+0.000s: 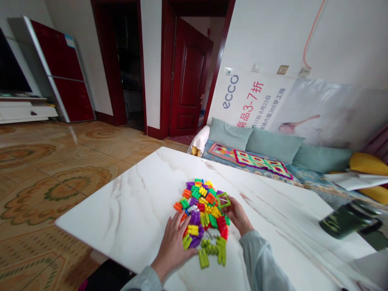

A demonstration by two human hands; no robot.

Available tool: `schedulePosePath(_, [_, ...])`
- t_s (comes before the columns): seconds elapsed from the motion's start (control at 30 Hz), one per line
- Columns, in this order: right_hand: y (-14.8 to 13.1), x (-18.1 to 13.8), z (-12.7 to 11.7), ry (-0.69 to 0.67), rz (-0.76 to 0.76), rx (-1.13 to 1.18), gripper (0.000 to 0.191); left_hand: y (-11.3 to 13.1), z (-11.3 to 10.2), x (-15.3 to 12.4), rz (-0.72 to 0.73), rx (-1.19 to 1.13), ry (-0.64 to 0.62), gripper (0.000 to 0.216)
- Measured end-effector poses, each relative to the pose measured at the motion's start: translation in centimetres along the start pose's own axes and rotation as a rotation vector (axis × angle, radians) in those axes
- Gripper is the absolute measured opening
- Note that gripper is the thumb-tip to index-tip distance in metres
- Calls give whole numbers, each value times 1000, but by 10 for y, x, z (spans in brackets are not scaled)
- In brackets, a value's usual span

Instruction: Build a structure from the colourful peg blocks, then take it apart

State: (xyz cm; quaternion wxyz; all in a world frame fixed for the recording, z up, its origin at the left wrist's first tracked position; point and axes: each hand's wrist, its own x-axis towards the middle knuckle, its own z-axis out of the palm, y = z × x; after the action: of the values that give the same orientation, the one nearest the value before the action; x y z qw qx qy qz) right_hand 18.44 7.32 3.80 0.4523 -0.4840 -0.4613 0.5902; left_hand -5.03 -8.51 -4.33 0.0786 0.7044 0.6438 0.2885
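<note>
Frame pinched in the right hand at the right edge of the block pile, and here's the left hand, spread wide, nothing visibly gripped, against the pile's left side, table beneath the pile, mug well to its right, sofa beyond it.

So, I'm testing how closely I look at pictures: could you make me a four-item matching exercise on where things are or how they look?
1. Right hand
2. Left hand
3. Refrigerator
4. Three grey-green cushions

A. Dark red front
B. On the sofa
C. Holding a green square frame
D. At the left side of the colourful pieces

Pairs: 1-C, 2-D, 3-A, 4-B
</note>
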Motion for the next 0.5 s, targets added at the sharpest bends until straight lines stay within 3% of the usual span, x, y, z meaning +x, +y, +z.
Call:
schedulePosePath(0.3, [7, 0, 17, 1, -15, 87, 21, 1, -1, 0, 0, 15, 13, 105])
schedulePosePath(0.5, [9, -2, 27, 54, -112, -54, 32, 3, -3, 0, -5, 17, 9, 102])
